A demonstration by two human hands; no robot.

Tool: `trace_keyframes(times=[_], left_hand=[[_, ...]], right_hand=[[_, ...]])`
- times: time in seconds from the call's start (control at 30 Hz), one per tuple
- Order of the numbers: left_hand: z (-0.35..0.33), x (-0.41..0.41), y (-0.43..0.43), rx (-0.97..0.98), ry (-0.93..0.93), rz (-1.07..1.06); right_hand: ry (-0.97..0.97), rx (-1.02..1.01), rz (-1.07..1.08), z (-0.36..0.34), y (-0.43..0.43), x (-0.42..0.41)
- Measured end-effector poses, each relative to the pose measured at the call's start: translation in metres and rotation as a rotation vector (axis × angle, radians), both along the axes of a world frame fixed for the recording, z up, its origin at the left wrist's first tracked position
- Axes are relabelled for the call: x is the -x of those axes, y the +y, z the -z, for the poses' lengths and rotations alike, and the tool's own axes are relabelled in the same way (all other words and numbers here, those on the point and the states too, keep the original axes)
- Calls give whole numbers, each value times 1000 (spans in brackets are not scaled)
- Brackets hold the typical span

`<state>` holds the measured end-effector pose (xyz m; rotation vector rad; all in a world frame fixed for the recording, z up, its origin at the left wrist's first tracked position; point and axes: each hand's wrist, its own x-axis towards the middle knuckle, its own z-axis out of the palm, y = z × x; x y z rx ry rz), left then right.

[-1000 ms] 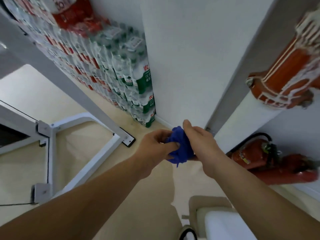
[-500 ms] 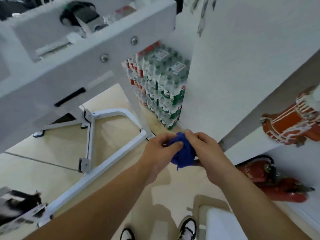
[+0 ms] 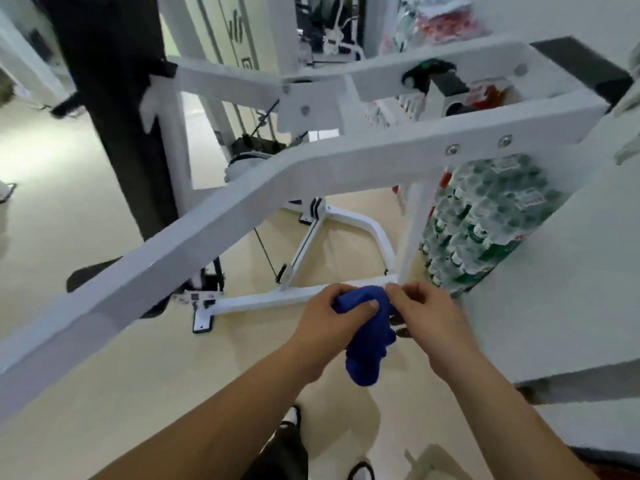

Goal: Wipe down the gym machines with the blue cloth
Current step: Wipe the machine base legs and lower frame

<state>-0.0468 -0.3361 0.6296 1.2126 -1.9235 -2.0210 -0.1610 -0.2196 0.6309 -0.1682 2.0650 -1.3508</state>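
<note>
I grip the bunched blue cloth (image 3: 367, 344) in the left hand (image 3: 327, 322), thumb across it. The right hand (image 3: 427, 315) pinches its top edge. The cloth hangs between them.

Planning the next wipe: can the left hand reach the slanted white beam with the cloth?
Probably yes. The left hand grips the blue cloth below the slanted white beam, and nothing shows between them; the right hand also pinches the cloth.

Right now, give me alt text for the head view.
The left hand and right hand hold a bunched blue cloth between them, in front of a white gym machine frame. Packs of water bottles are stacked at right.
</note>
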Motion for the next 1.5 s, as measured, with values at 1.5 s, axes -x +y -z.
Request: trace_keyframes(times=[1.5], left_hand=[[-30, -528, -265, 848, -221, -429]], right_hand=[[681, 163, -835, -78, -347, -439]])
